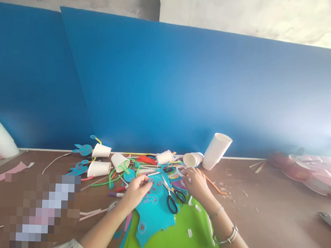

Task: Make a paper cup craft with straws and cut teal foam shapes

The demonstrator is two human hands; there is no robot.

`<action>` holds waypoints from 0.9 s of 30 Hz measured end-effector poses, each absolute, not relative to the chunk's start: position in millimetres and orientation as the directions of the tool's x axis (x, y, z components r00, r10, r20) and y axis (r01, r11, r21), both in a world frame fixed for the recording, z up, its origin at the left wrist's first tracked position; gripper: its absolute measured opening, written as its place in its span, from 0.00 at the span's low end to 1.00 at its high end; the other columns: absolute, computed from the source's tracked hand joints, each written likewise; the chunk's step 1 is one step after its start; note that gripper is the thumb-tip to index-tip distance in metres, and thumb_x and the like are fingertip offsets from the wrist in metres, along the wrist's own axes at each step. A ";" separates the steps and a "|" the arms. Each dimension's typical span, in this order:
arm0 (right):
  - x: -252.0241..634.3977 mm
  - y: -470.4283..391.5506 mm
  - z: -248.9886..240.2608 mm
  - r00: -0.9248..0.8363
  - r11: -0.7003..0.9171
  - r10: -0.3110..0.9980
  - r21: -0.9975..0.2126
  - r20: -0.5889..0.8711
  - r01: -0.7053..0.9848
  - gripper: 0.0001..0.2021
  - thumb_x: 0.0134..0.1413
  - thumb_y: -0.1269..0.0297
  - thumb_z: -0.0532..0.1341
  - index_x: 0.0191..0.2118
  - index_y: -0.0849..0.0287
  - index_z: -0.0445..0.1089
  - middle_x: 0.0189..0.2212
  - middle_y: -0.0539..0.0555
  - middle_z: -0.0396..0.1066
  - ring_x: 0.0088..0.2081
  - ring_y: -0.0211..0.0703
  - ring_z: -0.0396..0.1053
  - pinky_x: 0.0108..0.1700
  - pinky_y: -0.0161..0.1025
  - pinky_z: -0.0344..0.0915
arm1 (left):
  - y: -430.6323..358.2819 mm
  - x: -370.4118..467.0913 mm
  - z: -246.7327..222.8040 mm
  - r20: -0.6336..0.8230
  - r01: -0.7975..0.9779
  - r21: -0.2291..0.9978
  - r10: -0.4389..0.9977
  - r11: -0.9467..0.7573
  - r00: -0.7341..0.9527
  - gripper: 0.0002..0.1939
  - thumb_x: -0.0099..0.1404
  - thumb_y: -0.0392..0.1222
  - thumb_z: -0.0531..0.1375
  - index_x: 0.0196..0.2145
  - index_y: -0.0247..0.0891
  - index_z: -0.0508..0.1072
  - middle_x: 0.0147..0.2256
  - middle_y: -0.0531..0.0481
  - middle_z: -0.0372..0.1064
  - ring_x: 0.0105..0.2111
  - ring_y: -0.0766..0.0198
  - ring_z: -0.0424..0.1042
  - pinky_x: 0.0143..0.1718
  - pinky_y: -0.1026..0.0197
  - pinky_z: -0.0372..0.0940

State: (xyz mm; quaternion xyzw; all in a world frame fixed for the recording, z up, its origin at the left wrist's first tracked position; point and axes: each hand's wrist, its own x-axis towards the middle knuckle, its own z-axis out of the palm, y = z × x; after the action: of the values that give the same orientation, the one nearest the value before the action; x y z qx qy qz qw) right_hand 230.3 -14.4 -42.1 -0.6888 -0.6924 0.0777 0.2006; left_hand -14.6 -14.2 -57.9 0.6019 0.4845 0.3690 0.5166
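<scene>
My left hand (137, 192) is closed in a pinch at the edge of blue paper with a drawn face (155, 186); I cannot tell if this face is separate from the sheet below. Under it lies a torn-edged blue paper sheet (155, 223) with pink-and-purple drawings. My right hand (196, 183) reaches into the heap of craft bits, fingers bent and apart, near a clear strip (179, 172). Black-handled scissors (172, 196) rest on the blue sheet between my hands. Green paper (191, 226) lies underneath.
Several paper cups lie tipped at the back, some with blue animal heads (85, 150) and pipe cleaners (113, 178). A tall white cup stack (217, 151) leans by the blue panel (169, 84). Markers (115, 194) and a tape roll (113, 206) sit left. Pink packaging (310, 172) lies far right.
</scene>
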 end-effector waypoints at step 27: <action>172.3 -44.1 -23.6 -0.254 0.158 0.961 -0.974 0.112 0.165 0.10 0.56 0.57 0.59 0.39 0.59 0.67 0.29 0.52 0.74 0.35 0.43 0.72 0.40 0.39 0.66 | -36.0 -12.2 -49.9 0.537 0.557 0.543 0.770 -0.629 0.345 0.24 0.67 0.34 0.49 0.59 0.48 0.60 0.60 0.44 0.54 0.56 0.54 0.59 0.55 0.50 0.59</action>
State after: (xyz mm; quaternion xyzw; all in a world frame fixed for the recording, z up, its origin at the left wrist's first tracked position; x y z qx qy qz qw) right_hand 172.3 -44.1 -23.6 -0.4436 -0.6345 0.4738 0.4197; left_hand -12.2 -36.0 -49.9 0.8093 0.4098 0.3993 0.1331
